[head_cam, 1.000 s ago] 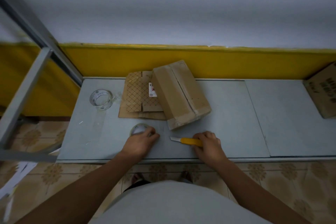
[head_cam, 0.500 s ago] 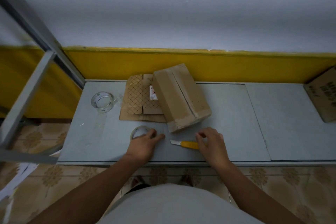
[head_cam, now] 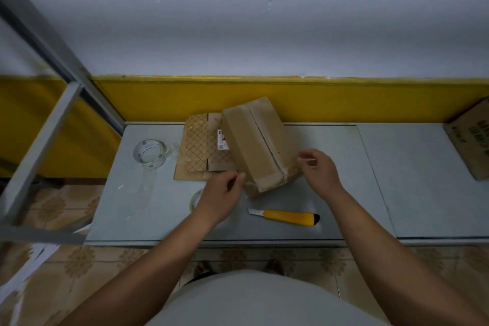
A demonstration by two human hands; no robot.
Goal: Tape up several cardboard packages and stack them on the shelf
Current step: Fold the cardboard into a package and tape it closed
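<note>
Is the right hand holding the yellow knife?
No, the knife lies on the table, apart from the right hand, which is up by the box.

You will find no readable text. The white label (head_cam: pixel 222 139) on the flattened cardboard (head_cam: pixel 197 144) shows red and black marks you cannot resolve. Dark lettering on the right-edge box (head_cam: pixel 471 145) is blurred.

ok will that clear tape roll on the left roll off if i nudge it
The clear tape roll lies flat on the table, so a nudge would probably slide it, not roll it. It's a hollow ring, so likely light. A clear strip seems to trail from it toward the near edge and might stick or drag.
</note>
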